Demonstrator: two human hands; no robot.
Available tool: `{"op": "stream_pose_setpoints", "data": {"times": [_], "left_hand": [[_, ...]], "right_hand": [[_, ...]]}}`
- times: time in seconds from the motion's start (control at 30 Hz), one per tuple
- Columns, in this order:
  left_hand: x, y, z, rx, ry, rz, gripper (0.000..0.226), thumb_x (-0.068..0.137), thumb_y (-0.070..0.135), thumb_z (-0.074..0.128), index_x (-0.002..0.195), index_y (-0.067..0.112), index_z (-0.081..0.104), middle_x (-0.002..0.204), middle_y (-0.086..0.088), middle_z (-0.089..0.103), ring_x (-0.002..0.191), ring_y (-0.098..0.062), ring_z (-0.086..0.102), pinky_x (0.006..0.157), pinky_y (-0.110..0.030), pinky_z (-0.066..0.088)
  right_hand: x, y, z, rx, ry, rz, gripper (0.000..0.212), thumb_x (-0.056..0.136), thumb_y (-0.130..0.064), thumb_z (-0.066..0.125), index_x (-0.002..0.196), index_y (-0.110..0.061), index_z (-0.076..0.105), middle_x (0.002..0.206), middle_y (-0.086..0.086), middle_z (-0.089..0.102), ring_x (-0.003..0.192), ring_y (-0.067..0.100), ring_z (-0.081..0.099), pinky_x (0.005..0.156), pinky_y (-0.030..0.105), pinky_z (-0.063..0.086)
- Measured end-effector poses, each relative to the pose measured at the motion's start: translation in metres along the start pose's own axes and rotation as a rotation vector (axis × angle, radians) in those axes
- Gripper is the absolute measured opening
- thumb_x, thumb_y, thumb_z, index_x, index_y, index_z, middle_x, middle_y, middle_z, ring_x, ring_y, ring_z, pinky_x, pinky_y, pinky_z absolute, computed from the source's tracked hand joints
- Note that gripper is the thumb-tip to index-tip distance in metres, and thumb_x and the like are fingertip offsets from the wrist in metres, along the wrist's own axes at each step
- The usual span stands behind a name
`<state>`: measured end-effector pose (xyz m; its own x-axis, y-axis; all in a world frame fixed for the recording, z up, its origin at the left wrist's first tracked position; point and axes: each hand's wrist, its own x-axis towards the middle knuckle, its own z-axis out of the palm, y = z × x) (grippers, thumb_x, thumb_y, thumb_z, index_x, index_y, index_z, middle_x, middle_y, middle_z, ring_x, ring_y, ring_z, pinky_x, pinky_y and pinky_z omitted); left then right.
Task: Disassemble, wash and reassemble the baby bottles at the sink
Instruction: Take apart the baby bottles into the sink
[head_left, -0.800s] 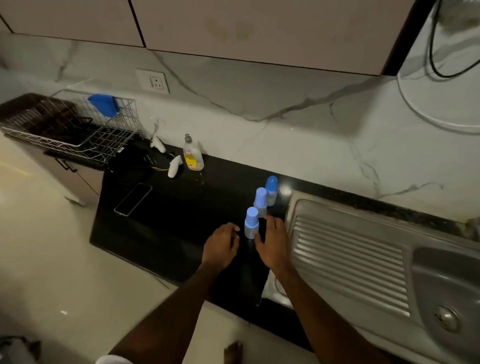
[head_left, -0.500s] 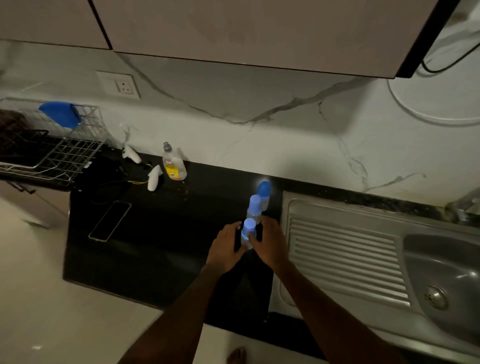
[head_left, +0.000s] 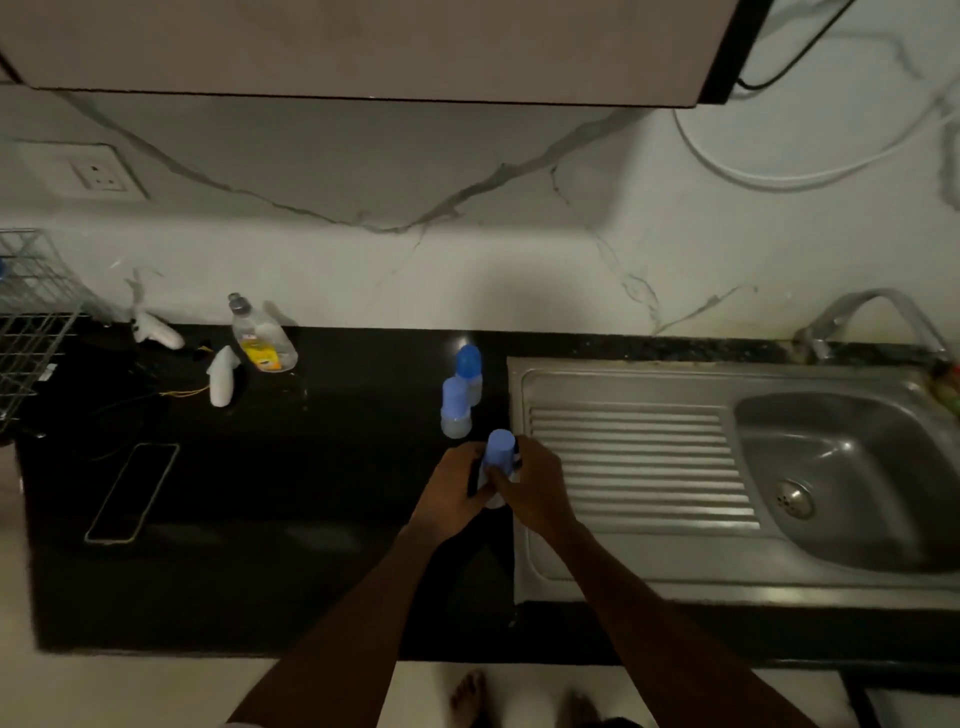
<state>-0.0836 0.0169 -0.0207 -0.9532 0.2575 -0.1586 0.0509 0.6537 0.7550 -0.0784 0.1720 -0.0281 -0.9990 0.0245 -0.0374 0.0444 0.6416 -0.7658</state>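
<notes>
Nearest baby bottle (head_left: 497, 462) with blue cap, upright at the black counter's (head_left: 291, 499) edge, gripped by left hand (head_left: 451, 493) and right hand (head_left: 535, 483), fingers curled round. 2 more bottles (head_left: 457, 405) at 11 o'clock. Sink (head_left: 852, 467) at 3 o'clock.

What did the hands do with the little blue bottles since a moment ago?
Both hands closed in on the nearest bottle. The left hand and right hand, which were only reaching beside it before, now grip it from both sides. The other two bottles stayed standing on the black counter, and the soap bottle did not move.
</notes>
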Motion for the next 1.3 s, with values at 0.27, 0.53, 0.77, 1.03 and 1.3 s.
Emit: {"op": "stream_pose_setpoints", "data": {"times": [0.27, 0.53, 0.77, 1.03, 1.3], "left_hand": [[0.036, 0.052, 0.079, -0.214, -0.049, 0.043, 0.041, 0.096, 0.048, 0.056, 0.124, 0.018, 0.058, 0.112, 0.016, 0.063, 0.113, -0.01, 0.065, 0.091, -0.01, 0.046], [0.077, 0.112, 0.157, -0.203, 0.062, 0.116, 0.042, 0.097, 0.05, 0.043, 0.118, 0.017, 0.056, 0.106, -0.002, 0.066, 0.092, -0.013, 0.064, 0.079, -0.033, 0.051], [0.111, 0.154, 0.207, -0.077, 0.081, 0.135, 0.04, 0.093, 0.046, 0.054, 0.123, 0.02, 0.054, 0.096, 0.006, 0.066, 0.077, -0.003, 0.059, 0.066, -0.018, 0.041], [0.11, 0.178, 0.236, -0.067, 0.116, 0.161, 0.049, 0.098, 0.053, 0.052, 0.133, 0.019, 0.054, 0.1, 0.008, 0.068, 0.08, 0.002, 0.062, 0.068, -0.017, 0.047], [0.105, 0.2, 0.263, -0.126, 0.02, 0.307, 0.024, 0.101, 0.051, 0.054, 0.108, 0.029, 0.06, 0.097, 0.01, 0.068, 0.085, 0.0, 0.064, 0.071, -0.013, 0.045]], "right_hand": [[0.0, 0.057, -0.064, 0.081, 0.229, 0.063, 0.036, 0.086, -0.032, 0.08, 0.113, -0.01, 0.069, 0.105, -0.001, 0.071, 0.089, 0.002, 0.063, 0.075, 0.002, 0.043], [0.017, 0.122, -0.13, 0.229, 0.285, 0.067, 0.025, 0.086, -0.04, 0.078, 0.094, -0.017, 0.073, 0.08, -0.009, 0.072, 0.071, 0.001, 0.067, 0.064, 0.014, 0.05], [0.03, 0.178, -0.185, 0.248, 0.252, 0.052, 0.018, 0.09, -0.024, 0.077, 0.085, -0.021, 0.061, 0.065, -0.013, 0.059, 0.063, -0.006, 0.06, 0.056, 0.005, 0.036], [0.024, 0.2, -0.218, 0.299, 0.157, 0.042, 0.023, 0.095, -0.031, 0.071, 0.104, -0.012, 0.062, 0.081, -0.007, 0.069, 0.071, -0.005, 0.066, 0.058, 0.009, 0.046], [-0.015, 0.225, -0.241, 0.374, 0.305, 0.123, 0.006, 0.101, -0.021, 0.062, 0.102, -0.025, 0.058, 0.084, -0.001, 0.07, 0.075, 0.006, 0.068, 0.064, 0.018, 0.051]]}}
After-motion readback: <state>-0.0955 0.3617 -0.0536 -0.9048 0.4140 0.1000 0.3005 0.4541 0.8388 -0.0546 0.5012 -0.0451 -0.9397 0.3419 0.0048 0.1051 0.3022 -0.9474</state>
